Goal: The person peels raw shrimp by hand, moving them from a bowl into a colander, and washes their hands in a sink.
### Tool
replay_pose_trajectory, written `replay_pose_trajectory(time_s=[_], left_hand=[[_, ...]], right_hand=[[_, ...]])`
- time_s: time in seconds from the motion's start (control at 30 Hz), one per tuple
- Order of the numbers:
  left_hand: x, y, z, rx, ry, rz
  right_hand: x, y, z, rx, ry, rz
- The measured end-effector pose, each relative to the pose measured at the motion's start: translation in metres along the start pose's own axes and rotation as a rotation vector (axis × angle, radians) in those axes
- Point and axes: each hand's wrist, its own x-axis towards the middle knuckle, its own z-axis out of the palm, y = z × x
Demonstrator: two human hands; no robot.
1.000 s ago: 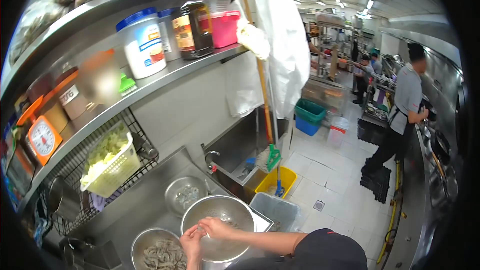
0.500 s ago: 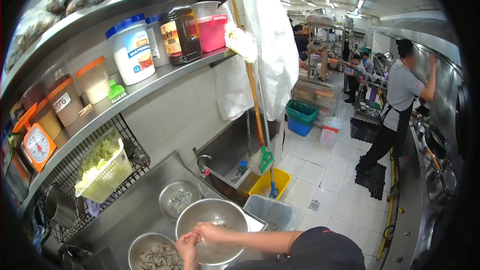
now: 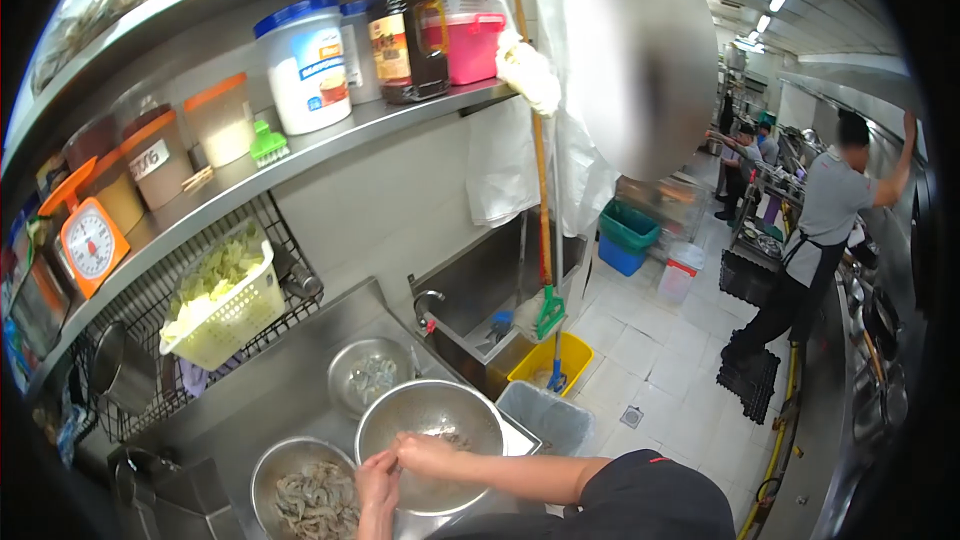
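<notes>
My left hand (image 3: pixel 377 481) and my right hand (image 3: pixel 424 455) meet at the fingertips over the left part of a large steel colander bowl (image 3: pixel 430 493). Fingers of both hands are pinched together around something too small and hidden to name. Grey shrimp (image 3: pixel 316 502) fill a steel bowl (image 3: pixel 262 480) to the left of my hands. Some greyish pieces (image 3: pixel 452 437) lie inside the large bowl. Behind it, a smaller steel bowl (image 3: pixel 345 380) holds pale, translucent pieces (image 3: pixel 374 377).
A sink (image 3: pixel 470 280) adjoins the steel counter (image 3: pixel 230 420). Beyond the counter's right end stand a grey bin (image 3: pixel 560 418) and a yellow bucket (image 3: pixel 575 362). A shelf (image 3: pixel 330 145) with jars runs above. A person (image 3: pixel 835 190) stands at the right.
The camera view has shifted. My hands stay together over the large bowl, with slight finger movement. The person at the right has raised an arm to the wall.
</notes>
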Motion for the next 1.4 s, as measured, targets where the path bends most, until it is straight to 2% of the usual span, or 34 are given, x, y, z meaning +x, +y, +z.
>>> replay_pose_trajectory(time_s=[0.13,0.2,0.33,0.43,0.5,0.53,0.6,0.67,0.73,0.77,0.83,0.97,1.03,1.17,1.23,1.37,1.4], left_hand=[[-0.008,0.001,0.000,0.053,-0.001,0.026],[-0.013,0.002,0.002,0.055,-0.034,0.078],[-0.019,0.015,0.004,0.215,-0.055,0.202],[-0.017,0.021,0.002,0.185,0.010,0.186],[-0.013,0.018,0.000,0.127,0.033,0.155],[-0.014,0.017,0.000,0.075,0.032,0.136],[-0.016,0.015,0.002,0.023,0.034,0.146],[-0.020,0.014,0.006,0.011,0.041,0.148],[-0.020,0.013,0.007,0.021,0.035,0.146],[-0.020,0.012,0.008,0.031,0.029,0.150],[-0.020,0.011,0.008,0.064,0.020,0.165],[-0.021,0.013,0.008,0.188,-0.043,0.254],[-0.022,0.014,0.006,0.202,-0.060,0.275],[-0.022,0.019,0.007,0.175,-0.083,0.292],[-0.021,0.017,0.006,0.147,-0.071,0.280],[-0.016,0.013,0.005,0.090,-0.059,0.262],[-0.016,0.013,0.005,0.090,-0.058,0.262]], right_hand=[[0.009,0.013,0.002,0.090,-0.054,-0.074],[0.015,0.024,0.013,0.183,-0.034,0.029],[0.006,0.048,0.011,0.595,0.007,0.211],[-0.005,0.059,0.002,0.553,0.018,0.311],[-0.012,0.073,0.010,-0.152,-0.318,0.061],[-0.016,0.070,0.015,-0.143,-0.334,0.058],[-0.020,0.060,0.013,0.230,-0.146,0.236],[-0.015,0.045,0.005,0.209,-0.188,0.235],[-0.011,0.040,0.012,0.406,0.063,0.137],[-0.010,0.038,0.013,0.405,0.064,0.140],[-0.004,0.020,0.000,0.956,-0.027,0.282],[0.002,0.022,-0.002,0.919,-0.089,0.382],[0.002,0.030,-0.006,1.130,-0.145,0.451],[-0.001,0.034,-0.003,1.110,-0.151,0.488],[-0.008,0.043,0.009,0.733,-0.034,0.340],[-0.012,0.062,0.019,0.535,-0.166,0.296],[-0.012,0.052,0.014,0.256,0.026,0.096]])
